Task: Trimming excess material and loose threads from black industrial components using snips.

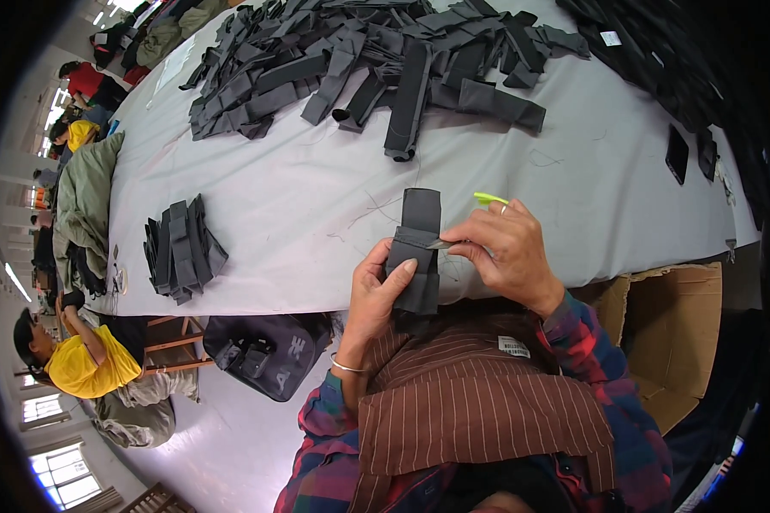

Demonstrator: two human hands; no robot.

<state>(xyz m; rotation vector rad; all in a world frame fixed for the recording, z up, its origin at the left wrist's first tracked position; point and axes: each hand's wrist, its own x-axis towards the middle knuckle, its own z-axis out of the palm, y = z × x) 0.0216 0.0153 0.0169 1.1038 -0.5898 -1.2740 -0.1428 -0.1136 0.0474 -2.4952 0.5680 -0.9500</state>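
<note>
My left hand (376,286) grips a dark grey sewn fabric strap (421,209), its thumb pressed flat on the front. The strap stands upright in the picture, with a folded, stitched band across its middle. My right hand (509,252) is closed around small thread snips (490,198) with a yellow-green handle. Their pointed metal tip meets the strap's right edge at the stitched band. Most of the snips is hidden by my fingers, so I cannot tell whether the blades are apart. Loose dark threads lie on the white cloth-covered table (291,188) around the strap.
A big heap of similar dark straps (385,68) covers the table's far side; a smaller stack (182,248) lies left. A phone (677,155) and black fabric (659,51) are at right. Below the edge are a cardboard box (680,333) and a black bag (269,355). Other people (94,359) sit left.
</note>
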